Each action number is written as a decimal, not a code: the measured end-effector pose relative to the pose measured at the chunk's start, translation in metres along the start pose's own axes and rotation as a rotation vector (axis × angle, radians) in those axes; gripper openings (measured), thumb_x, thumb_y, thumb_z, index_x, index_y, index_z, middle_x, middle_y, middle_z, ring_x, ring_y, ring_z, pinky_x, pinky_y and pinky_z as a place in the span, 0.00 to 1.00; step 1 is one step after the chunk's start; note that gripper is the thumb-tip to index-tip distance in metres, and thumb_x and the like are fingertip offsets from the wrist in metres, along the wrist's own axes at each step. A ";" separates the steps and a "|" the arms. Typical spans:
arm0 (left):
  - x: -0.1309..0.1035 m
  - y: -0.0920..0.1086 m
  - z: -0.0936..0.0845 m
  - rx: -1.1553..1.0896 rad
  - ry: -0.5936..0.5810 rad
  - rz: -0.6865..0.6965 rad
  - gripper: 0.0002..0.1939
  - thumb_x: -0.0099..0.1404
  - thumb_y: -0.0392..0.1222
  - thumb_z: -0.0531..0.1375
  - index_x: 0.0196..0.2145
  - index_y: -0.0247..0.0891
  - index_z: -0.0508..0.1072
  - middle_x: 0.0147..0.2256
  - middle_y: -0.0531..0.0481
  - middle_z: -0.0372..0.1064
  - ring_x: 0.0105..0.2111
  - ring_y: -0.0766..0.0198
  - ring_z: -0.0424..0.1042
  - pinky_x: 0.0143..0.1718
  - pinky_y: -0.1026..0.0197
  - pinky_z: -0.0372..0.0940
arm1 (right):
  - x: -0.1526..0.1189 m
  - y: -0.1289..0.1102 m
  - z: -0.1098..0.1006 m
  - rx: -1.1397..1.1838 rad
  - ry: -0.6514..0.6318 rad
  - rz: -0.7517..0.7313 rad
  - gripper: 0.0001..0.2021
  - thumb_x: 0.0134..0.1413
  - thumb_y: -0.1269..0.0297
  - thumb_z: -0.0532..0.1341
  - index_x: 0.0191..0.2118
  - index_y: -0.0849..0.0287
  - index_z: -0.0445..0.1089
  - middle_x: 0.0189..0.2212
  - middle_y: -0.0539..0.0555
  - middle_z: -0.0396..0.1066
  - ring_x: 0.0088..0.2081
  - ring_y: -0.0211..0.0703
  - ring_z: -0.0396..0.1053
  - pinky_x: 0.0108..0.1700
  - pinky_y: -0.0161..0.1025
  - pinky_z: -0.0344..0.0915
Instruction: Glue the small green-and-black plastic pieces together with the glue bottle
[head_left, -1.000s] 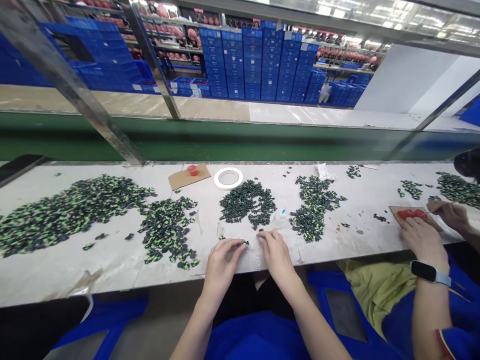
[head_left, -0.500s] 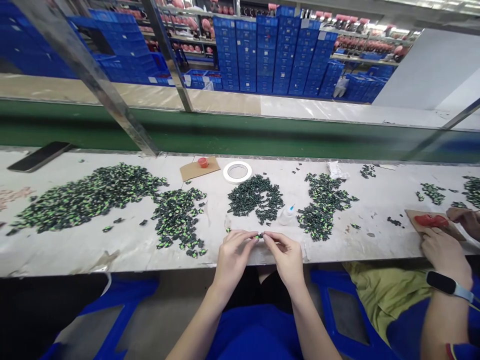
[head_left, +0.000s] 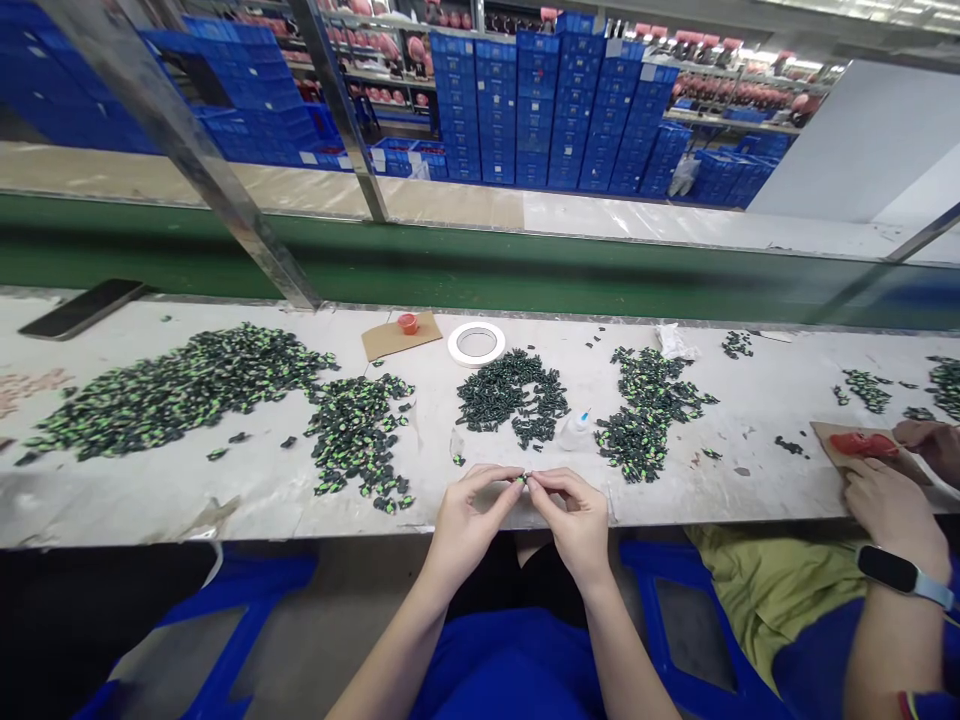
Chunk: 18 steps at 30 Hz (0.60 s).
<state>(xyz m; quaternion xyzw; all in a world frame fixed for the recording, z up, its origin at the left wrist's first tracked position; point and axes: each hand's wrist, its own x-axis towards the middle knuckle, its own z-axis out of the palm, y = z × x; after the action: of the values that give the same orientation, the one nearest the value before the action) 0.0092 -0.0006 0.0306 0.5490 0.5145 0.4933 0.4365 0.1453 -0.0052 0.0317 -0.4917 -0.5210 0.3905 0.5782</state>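
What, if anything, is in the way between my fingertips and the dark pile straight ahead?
Nothing visible is. Your left hand and right hand meet at a small green-and-black piece, with open tabletop up to the dark pile. The blue-tipped bottle stands right of that path.

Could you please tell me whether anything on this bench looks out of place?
Some dark pieces lie apart from the long heap at left, as if strayed, and a brownish patch, perhaps a stain, mars the bench near its front edge.
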 end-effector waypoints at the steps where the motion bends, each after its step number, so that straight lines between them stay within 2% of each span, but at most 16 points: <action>1: 0.000 0.001 0.000 -0.008 -0.010 -0.009 0.09 0.58 0.46 0.63 0.34 0.40 0.80 0.35 0.46 0.77 0.38 0.57 0.76 0.43 0.57 0.71 | -0.001 -0.001 -0.001 -0.030 0.000 -0.014 0.03 0.49 0.66 0.65 0.29 0.57 0.77 0.27 0.53 0.77 0.31 0.43 0.74 0.34 0.39 0.72; 3: 0.000 0.003 0.000 -0.020 -0.030 -0.018 0.09 0.58 0.46 0.63 0.34 0.40 0.80 0.35 0.46 0.77 0.38 0.57 0.76 0.42 0.57 0.71 | -0.002 -0.003 -0.005 -0.072 -0.010 -0.009 0.04 0.48 0.67 0.65 0.33 0.57 0.77 0.27 0.53 0.77 0.29 0.41 0.74 0.34 0.38 0.72; 7: 0.000 0.008 -0.002 -0.014 -0.052 -0.011 0.07 0.57 0.44 0.64 0.32 0.40 0.80 0.34 0.46 0.77 0.37 0.57 0.76 0.42 0.57 0.71 | 0.000 -0.006 -0.012 -0.074 -0.086 0.005 0.14 0.47 0.67 0.65 0.43 0.59 0.74 0.28 0.52 0.77 0.28 0.40 0.75 0.34 0.38 0.74; 12: -0.001 0.013 -0.002 0.004 -0.067 0.027 0.06 0.56 0.42 0.64 0.31 0.40 0.80 0.32 0.47 0.77 0.36 0.58 0.75 0.41 0.58 0.70 | 0.001 -0.004 -0.016 -0.090 -0.114 -0.037 0.13 0.45 0.69 0.65 0.40 0.59 0.72 0.26 0.51 0.76 0.27 0.39 0.74 0.31 0.35 0.72; 18: -0.005 0.020 0.000 0.027 -0.052 0.021 0.06 0.55 0.39 0.63 0.30 0.40 0.80 0.32 0.47 0.76 0.35 0.59 0.74 0.40 0.60 0.69 | -0.004 0.002 -0.014 -0.080 -0.060 -0.040 0.08 0.43 0.71 0.64 0.34 0.57 0.69 0.25 0.50 0.74 0.27 0.39 0.74 0.29 0.33 0.71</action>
<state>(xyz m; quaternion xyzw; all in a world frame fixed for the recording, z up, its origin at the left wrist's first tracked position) 0.0119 -0.0073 0.0495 0.5728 0.5037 0.4767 0.4369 0.1582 -0.0105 0.0290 -0.4921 -0.5631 0.3722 0.5498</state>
